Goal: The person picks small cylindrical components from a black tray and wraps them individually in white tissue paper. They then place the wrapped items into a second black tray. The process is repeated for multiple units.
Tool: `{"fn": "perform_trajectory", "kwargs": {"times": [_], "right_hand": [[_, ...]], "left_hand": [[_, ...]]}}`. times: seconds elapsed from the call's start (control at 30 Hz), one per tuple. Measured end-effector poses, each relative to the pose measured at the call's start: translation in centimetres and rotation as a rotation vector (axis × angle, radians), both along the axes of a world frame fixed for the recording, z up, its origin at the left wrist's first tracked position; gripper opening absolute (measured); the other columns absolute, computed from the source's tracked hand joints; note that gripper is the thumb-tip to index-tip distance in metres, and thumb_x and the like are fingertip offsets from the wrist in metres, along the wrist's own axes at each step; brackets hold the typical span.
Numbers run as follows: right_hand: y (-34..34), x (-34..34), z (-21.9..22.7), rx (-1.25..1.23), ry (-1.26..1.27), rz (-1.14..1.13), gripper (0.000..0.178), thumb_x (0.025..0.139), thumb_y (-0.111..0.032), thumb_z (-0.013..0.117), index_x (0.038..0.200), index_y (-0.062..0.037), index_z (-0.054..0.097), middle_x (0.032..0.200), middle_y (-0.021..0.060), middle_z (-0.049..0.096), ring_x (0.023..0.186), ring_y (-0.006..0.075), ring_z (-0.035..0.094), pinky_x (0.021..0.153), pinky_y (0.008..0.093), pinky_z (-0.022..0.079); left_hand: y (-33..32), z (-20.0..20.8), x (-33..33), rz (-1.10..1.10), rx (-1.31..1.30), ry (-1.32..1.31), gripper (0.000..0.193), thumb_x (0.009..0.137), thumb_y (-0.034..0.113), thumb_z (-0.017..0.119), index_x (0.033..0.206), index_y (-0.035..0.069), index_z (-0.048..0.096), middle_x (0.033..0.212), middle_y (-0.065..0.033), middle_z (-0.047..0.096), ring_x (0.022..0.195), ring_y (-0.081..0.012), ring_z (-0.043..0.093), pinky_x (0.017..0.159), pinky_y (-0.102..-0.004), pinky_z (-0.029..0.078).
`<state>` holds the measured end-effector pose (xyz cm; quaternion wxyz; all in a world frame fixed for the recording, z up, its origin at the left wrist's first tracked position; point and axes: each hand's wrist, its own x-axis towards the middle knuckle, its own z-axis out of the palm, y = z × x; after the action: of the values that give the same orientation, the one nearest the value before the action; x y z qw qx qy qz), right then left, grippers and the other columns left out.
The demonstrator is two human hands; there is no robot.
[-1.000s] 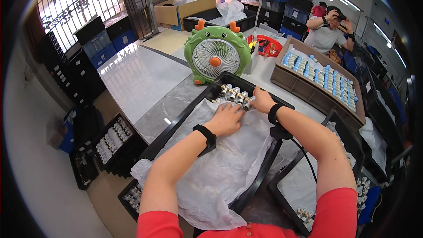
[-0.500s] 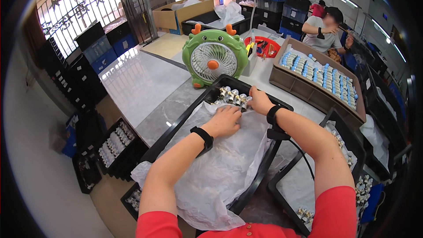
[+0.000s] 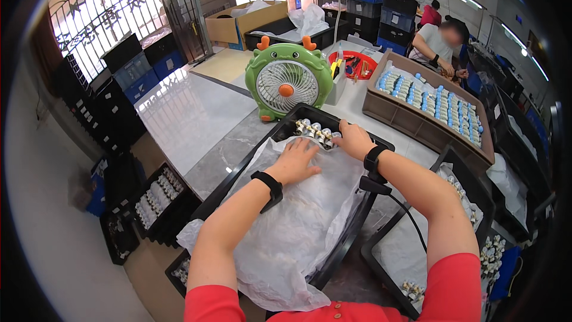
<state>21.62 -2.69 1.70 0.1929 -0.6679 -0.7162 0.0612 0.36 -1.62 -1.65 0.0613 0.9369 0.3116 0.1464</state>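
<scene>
A black tray (image 3: pixel 353 226) lies lengthwise before me, with a sheet of thin white paper (image 3: pixel 292 220) over most of it. At its far end a row of small metal fittings (image 3: pixel 314 130), silver-white with brass-coloured parts, shows past the paper. My left hand (image 3: pixel 295 161) rests on the paper just short of the row, fingers spread and holding nothing. My right hand (image 3: pixel 356 140) is at the row's right end, fingers curled, thumb against the last fitting. Its fingertips are partly hidden. Black bands circle both wrists, and a cable runs from the right one.
Beyond the tray stands a green cartoon fan (image 3: pixel 289 80). A brown crate (image 3: pixel 429 107) of blue-capped parts is at the right, past a red basket (image 3: pixel 360 67) of tools. Another black tray (image 3: pixel 387 271) sits by my right arm. A co-worker (image 3: pixel 438 45) works at the back right.
My left hand has drawn back slightly to the left, away from the fittings, with its fingers spreading. My right hand has shifted very little. The co-worker has bent down and lowered both hands.
</scene>
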Motion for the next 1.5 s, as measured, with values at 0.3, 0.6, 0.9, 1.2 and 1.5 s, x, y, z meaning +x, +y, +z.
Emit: {"fn": "perform_trajectory", "kwargs": {"times": [0.3, 0.6, 0.9, 1.2, 1.5], "right_hand": [[-2.1, 3.0, 0.8, -0.442, -0.075, 0.182, 0.028, 0.071, -0.033, 0.064, 0.076, -0.0056, 0.067, 0.074, 0.0085, 0.066, 0.071, 0.0213, 0.063, 0.065, 0.0323, 0.049], [-3.2, 3.1, 0.6, -0.620, 0.065, 0.392, 0.025, 0.069, -0.026, 0.067, 0.084, -0.0065, 0.068, 0.076, 0.0067, 0.067, 0.068, 0.0180, 0.062, 0.064, 0.0301, 0.049], [-3.8, 3.9, 0.3, -0.462, -0.001, 0.265, 0.021, 0.066, -0.021, 0.064, 0.081, -0.0061, 0.068, 0.076, 0.0127, 0.066, 0.073, 0.0270, 0.064, 0.067, 0.0343, 0.050], [-4.2, 4.1, -0.3, -0.268, -0.262, 0.070, 0.019, 0.069, -0.012, 0.060, 0.083, -0.0022, 0.069, 0.085, 0.0199, 0.066, 0.082, 0.0341, 0.065, 0.070, 0.0394, 0.052], [-4.6, 4.3, -1.1, -0.283, -0.297, 0.128, 0.020, 0.070, -0.012, 0.062, 0.085, -0.0017, 0.068, 0.087, 0.0194, 0.066, 0.083, 0.0338, 0.064, 0.072, 0.0392, 0.053]], "left_hand": [[0.3, 0.6, -0.6, -0.034, -0.028, 0.061, 0.055, 0.081, 0.042, 0.060, 0.125, 0.013, 0.048, 0.132, -0.0183, 0.038, 0.126, -0.0366, 0.031, 0.102, -0.0478, 0.029], [-0.2, 1.3, -1.2, 0.041, -0.186, 0.093, 0.048, 0.080, 0.045, 0.060, 0.118, 0.016, 0.054, 0.127, -0.0141, 0.043, 0.128, -0.0334, 0.029, 0.100, -0.0560, 0.027], [0.0, 1.0, -1.0, 0.085, -0.035, 0.113, 0.050, 0.080, 0.042, 0.061, 0.121, 0.014, 0.050, 0.133, -0.0148, 0.039, 0.126, -0.0331, 0.033, 0.102, -0.0519, 0.026], [1.7, 0.2, 0.6, 0.194, -0.088, 0.035, 0.056, 0.081, 0.038, 0.062, 0.124, 0.007, 0.045, 0.124, -0.0156, 0.042, 0.114, -0.0379, 0.042, 0.092, -0.0467, 0.039], [2.4, -0.2, 1.1, 0.327, -0.094, 0.043, 0.054, 0.077, 0.031, 0.065, 0.121, 0.005, 0.049, 0.117, -0.0187, 0.045, 0.111, -0.0358, 0.044, 0.093, -0.0435, 0.039]]}}
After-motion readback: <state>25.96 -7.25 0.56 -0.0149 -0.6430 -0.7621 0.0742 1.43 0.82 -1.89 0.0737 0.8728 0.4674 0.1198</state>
